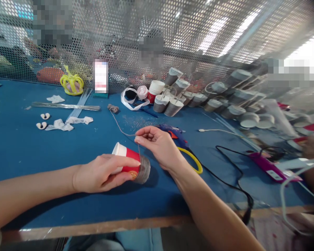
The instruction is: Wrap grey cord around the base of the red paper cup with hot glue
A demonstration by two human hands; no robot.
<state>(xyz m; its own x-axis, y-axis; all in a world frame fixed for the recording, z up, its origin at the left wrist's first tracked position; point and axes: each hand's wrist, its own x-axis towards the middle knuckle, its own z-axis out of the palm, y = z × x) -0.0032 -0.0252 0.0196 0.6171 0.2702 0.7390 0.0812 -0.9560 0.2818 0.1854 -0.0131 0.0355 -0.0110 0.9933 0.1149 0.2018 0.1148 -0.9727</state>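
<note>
My left hand (101, 172) grips a red and white paper cup (132, 155) lying on its side, its white rim toward the upper left. Grey cord (145, 169) is wound round the base end of the cup. Just above it, my right hand (159, 144) pinches the loose grey yarn (119, 127) between thumb and fingertips. From that pinch one stretch drops to the wound part, and the other trails back to a small yarn ball (113, 108) on the table.
Cord-wrapped cups (172, 107) stand in a group at the back right. A blue glue gun (181, 139) and yellow ring (199, 165) lie beyond my right wrist. A purple power strip (270, 167) with cables is at right. Metal wires (65, 106) and a phone (101, 76) are at back left.
</note>
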